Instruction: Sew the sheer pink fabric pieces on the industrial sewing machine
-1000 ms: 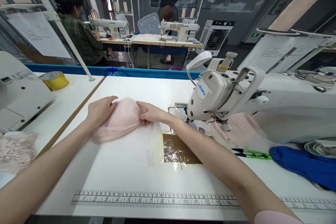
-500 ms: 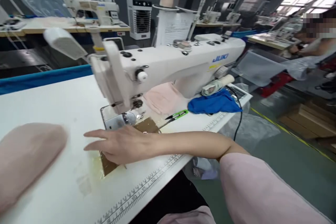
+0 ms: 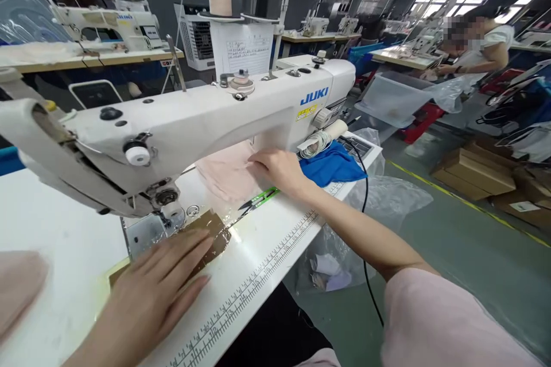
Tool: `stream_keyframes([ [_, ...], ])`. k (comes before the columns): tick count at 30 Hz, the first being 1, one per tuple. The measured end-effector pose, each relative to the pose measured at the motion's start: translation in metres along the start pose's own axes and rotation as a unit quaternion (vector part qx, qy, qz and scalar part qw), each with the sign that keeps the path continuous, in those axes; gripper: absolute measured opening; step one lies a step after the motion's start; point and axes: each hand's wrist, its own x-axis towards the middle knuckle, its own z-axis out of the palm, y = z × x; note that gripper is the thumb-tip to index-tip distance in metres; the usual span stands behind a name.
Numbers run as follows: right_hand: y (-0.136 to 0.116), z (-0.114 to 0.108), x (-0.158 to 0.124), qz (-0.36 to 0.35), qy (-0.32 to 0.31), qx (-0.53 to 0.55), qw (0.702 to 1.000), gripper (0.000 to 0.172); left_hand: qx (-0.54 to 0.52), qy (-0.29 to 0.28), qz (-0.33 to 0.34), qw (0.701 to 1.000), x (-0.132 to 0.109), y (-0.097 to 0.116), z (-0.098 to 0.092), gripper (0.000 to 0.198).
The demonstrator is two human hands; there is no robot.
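Your right hand has its bent fingers on the pink fabric, which lies on the worktop under the sewing machine, back from the front edge; whether these fingers grip it, I cannot tell; the green snips lie just beside it, toward the front edge, and a blue cloth lies near the right end. Your left hand grasps nothing visible; its fingers are stretched over the brown plate.
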Motion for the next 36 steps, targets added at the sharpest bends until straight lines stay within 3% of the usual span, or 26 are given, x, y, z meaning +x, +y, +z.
stream_keyframes([
  [3,0.0,-0.005,0.006,0.027,0.025,0.019,0.999,0.027,0.049,-0.002,0.017,0.999,0.062,0.003,0.034,0.045],
  [6,-0.007,-0.02,-0.003,-0.009,0.008,0.09,0.996,0.022,0.093,-0.035,-0.013,0.995,0.103,-0.004,0.062,0.058],
  [8,-0.014,-0.033,-0.018,-0.08,-0.061,0.184,0.978,0.021,0.092,-0.053,-0.015,0.994,0.116,-0.01,0.073,0.051],
  [9,-0.019,-0.039,-0.026,-0.117,-0.128,0.238,0.956,0.019,0.09,-0.06,-0.015,0.994,0.118,-0.012,0.076,0.05],
  [11,-0.029,-0.047,-0.044,-0.145,-0.294,0.348,0.878,0.008,0.09,-0.065,-0.017,0.994,0.117,-0.013,0.075,0.05],
  [12,-0.035,-0.049,-0.053,-0.137,-0.341,0.387,0.846,0.008,0.09,-0.065,-0.02,0.994,0.114,-0.012,0.071,0.051],
  [14,-0.047,-0.045,-0.065,-0.103,-0.363,0.453,0.808,0.021,0.071,-0.056,-0.04,0.995,0.103,-0.006,0.057,0.048],
  [18,-0.07,-0.023,-0.076,0.01,-0.342,0.584,0.736,0.042,-0.102,-0.012,-0.166,0.981,0.058,0.018,0.016,0.031],
  [21,-0.091,-0.006,-0.076,0.061,-0.316,0.652,0.686,0.043,-0.242,0.005,-0.242,0.939,0.018,0.043,-0.009,0.045],
  [23,-0.107,0.002,-0.075,0.071,-0.323,0.683,0.651,0.042,-0.256,0.011,-0.253,0.933,-0.002,0.058,-0.016,0.036],
  [25,-0.122,0.006,-0.073,0.07,-0.342,0.7,0.623,0.042,-0.245,0.004,-0.307,0.92,-0.017,0.068,-0.019,0.028],
  [27,-0.133,0.007,-0.068,0.061,-0.362,0.701,0.612,0.041,-0.271,-0.014,-0.367,0.89,-0.028,0.068,-0.021,0.023],
  [29,-0.138,0.007,-0.06,0.045,-0.396,0.685,0.61,0.04,-0.35,-0.035,-0.408,0.843,-0.039,0.06,-0.027,0.031],
  [33,-0.136,0.009,-0.042,0.005,-0.505,0.651,0.566,0.029,-0.535,-0.1,-0.49,0.681,-0.059,0.031,-0.045,0.046],
  [34,-0.136,0.011,-0.038,-0.005,-0.515,0.646,0.564,0.026,-0.555,-0.115,-0.502,0.654,-0.061,0.025,-0.048,0.048],
  [35,-0.136,0.013,-0.034,-0.014,-0.517,0.639,0.569,0.025,-0.552,-0.117,-0.502,0.656,-0.061,0.019,-0.051,0.051],
  [36,-0.136,0.016,-0.031,-0.022,-0.515,0.632,0.579,0.025,-0.516,-0.101,-0.496,0.691,-0.06,0.015,-0.052,0.056],
])
